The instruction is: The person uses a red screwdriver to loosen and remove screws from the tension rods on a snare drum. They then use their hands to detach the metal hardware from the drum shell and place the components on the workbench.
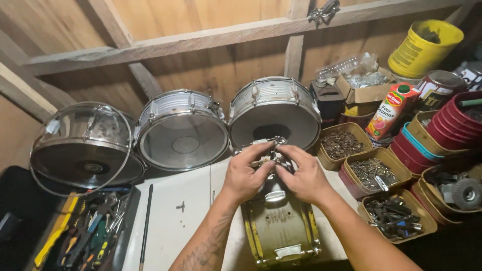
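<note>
Drum (279, 228) with yellow stripes lies on its side at white table's (170, 226) front edge, left hand (247, 175) and right hand (302, 175) both pinching metal fitting (268, 150) at its top rim, snare drums (273, 113) behind.

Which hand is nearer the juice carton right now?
The right hand. It grips the metal drum fitting with the juice carton up and to its right. The left hand holds the same fitting from the far side, further from the carton.
</note>
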